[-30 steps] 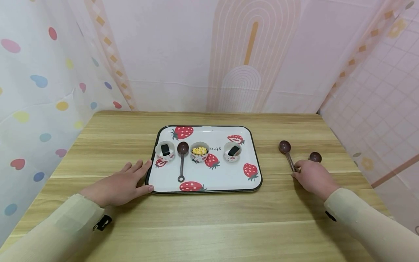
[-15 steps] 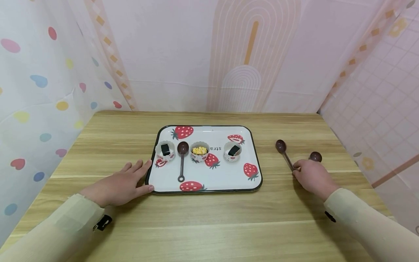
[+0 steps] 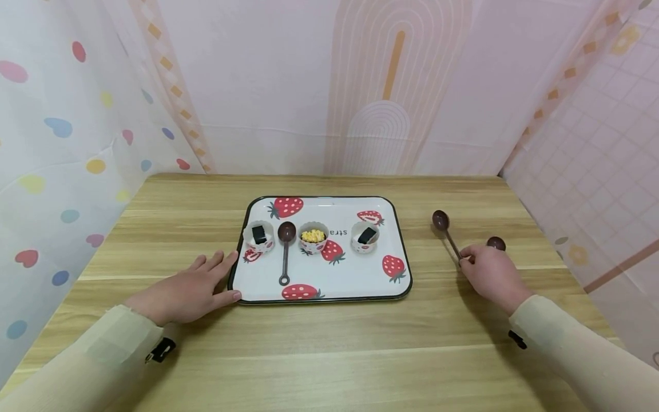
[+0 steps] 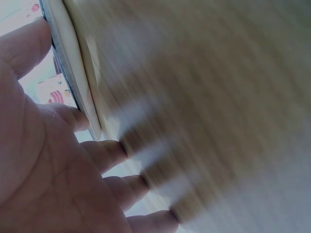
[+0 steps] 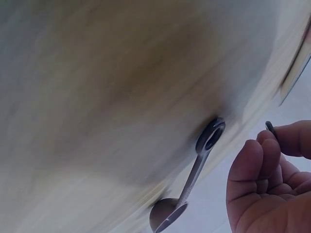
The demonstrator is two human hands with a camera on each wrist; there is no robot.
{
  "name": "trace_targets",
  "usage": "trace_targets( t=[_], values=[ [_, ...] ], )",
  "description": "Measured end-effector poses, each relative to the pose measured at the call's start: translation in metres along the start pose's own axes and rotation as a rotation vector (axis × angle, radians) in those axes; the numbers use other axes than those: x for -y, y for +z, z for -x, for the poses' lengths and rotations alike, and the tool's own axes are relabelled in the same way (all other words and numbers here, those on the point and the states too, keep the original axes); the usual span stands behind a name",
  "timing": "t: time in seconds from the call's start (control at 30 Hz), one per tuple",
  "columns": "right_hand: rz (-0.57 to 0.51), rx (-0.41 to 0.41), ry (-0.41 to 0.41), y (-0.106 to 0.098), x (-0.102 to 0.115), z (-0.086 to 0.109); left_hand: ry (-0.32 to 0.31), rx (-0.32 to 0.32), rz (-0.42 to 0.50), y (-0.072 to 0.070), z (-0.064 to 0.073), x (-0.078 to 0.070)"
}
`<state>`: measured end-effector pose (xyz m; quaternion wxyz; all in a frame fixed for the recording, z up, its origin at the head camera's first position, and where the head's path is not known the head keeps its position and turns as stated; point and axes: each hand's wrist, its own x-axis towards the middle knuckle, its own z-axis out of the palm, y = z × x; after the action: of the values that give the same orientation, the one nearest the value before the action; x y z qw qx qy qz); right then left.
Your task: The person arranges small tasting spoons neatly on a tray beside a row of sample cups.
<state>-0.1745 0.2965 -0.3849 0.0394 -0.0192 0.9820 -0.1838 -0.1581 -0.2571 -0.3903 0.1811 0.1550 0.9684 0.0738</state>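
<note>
My right hand (image 3: 491, 273) pinches the handle end of a brown measuring spoon (image 3: 440, 220) between thumb and fingers, its bowl pointing away to the far left. Beside that hand a second measuring spoon (image 5: 194, 170) lies on the table; in the head view its bowl (image 3: 496, 243) peeks out behind the knuckles and its handle is hidden. My left hand (image 3: 193, 289) rests at the left edge of a white strawberry-print tray (image 3: 355, 280), fingers straight, thumb at the near corner. Another brown measuring spoon (image 3: 286, 234) lies lengthwise on the tray.
Three paper cups stand on the tray. The left cup (image 3: 262, 248) and right cup (image 3: 364, 248) hold white food with a black strip; the middle cup (image 3: 313, 248) holds yellow crumbly bits. Patterned curtains (image 3: 268, 86) border the wooden table (image 3: 329, 355) behind and at both sides.
The bowl of the spoon in my right hand has swung left and away, while the hand itself has shifted only slightly. My left hand and the tray stay in place.
</note>
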Motion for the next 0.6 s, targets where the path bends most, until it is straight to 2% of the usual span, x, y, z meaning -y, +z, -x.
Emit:
trace_targets(
  t=[0.17, 0.37, 0.6],
  values=[
    [-0.051, -0.037, 0.002, 0.001, 0.007, 0.001, 0.005, -0.015, -0.003, 0.001, 0.000, 0.000],
    [-0.119, -0.087, -0.006, 0.001, 0.015, 0.003, 0.000, -0.004, 0.003, -0.001, 0.001, -0.001],
    [-0.181, -0.106, -0.008, 0.003, 0.024, 0.005, 0.003, -0.011, 0.003, -0.002, 0.001, -0.002]
  ],
)
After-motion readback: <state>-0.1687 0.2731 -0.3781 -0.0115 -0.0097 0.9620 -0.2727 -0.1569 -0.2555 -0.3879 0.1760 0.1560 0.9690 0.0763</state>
